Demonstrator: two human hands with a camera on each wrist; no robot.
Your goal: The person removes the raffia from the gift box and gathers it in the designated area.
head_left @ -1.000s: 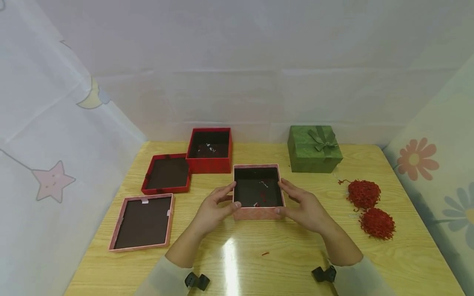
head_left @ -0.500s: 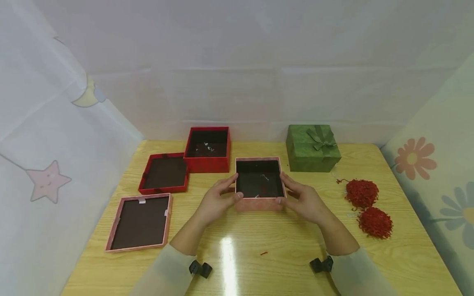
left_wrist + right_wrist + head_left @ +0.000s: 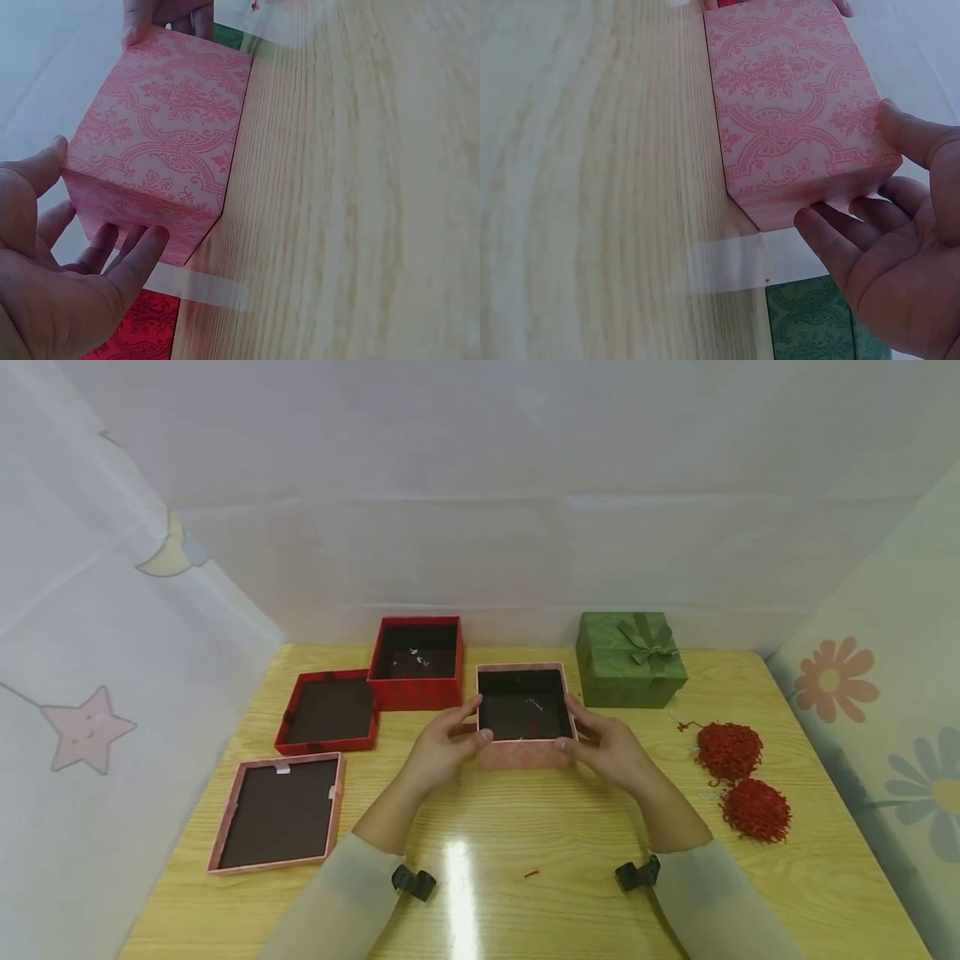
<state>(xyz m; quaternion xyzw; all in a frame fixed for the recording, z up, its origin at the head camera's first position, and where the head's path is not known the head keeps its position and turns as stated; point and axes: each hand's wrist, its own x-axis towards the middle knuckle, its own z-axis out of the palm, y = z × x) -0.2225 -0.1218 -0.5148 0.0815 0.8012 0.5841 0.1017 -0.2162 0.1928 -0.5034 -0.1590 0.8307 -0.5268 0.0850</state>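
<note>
A pink patterned gift box (image 3: 523, 755) stands without a lid at the middle of the table, its dark inside showing a few white and red scraps. My left hand (image 3: 441, 750) grips its left side, thumb at the near corner and fingers along the side wall. The right hand (image 3: 613, 752) holds the opposite side the same way. From the left wrist, the pink box's floral front (image 3: 169, 120) shows with its lower edge at the tabletop. In the right wrist view, curled fingertips (image 3: 810, 219) touch the box's side.
Left of it lie an upturned pink lid (image 3: 277, 817) and an upturned red lid (image 3: 327, 710), with an open red box (image 3: 416, 694) behind. A green box with a bow (image 3: 632, 662) stands back right. Two red shredded-paper bundles (image 3: 729, 750) lie right; a red scrap (image 3: 532, 873) lies in front.
Both hands have moved the pink box away from the person, toward the back of the table, between the red and green boxes. Their grip looks the same.
</note>
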